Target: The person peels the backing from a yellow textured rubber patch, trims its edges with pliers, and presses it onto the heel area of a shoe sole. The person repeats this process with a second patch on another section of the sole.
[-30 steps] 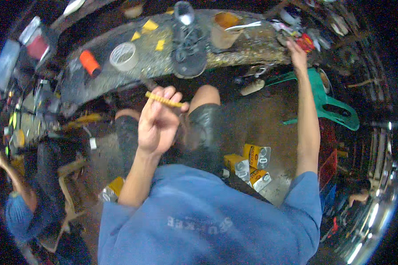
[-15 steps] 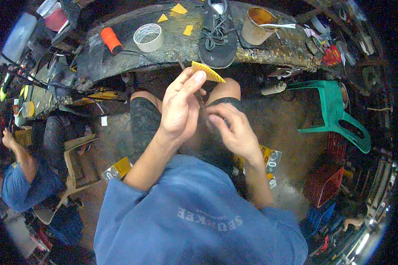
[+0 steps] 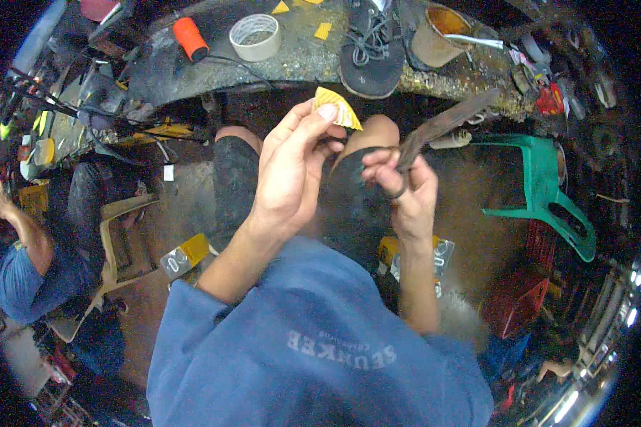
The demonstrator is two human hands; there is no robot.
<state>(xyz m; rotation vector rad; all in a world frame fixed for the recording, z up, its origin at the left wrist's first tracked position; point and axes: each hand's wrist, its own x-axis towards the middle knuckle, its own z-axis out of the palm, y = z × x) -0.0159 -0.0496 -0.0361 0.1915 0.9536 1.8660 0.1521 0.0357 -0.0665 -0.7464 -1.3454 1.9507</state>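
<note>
My left hand [image 3: 286, 169] is raised over my lap, its thumb and fingers pinching a small ribbed yellow piece [image 3: 331, 98], roughly wedge-shaped with a paler patch near the thumb. My right hand [image 3: 414, 196], a little lower and to the right, is closed round one end of a long dark flat blade-like tool [image 3: 450, 122]. The tool slants up and right toward the bench edge, apart from the yellow piece. Motion blurs it, so its exact kind is unclear. Beyond my hands, a black laced shoe [image 3: 372, 70] rests on the workbench [image 3: 292, 78].
On the bench are an orange spool [image 3: 191, 39], a tape roll [image 3: 255, 38], yellow scraps [image 3: 323, 30] and a stained pot [image 3: 434, 43] with a white-handled tool. A green plastic stool [image 3: 530, 178] stands at right. Another person [image 3: 28, 274] sits at far left.
My right hand has turned and moved right, swinging the dark tool away from the yellow piece. My left hand has tilted the piece, showing its paler patch. The view has shifted slightly.
</note>
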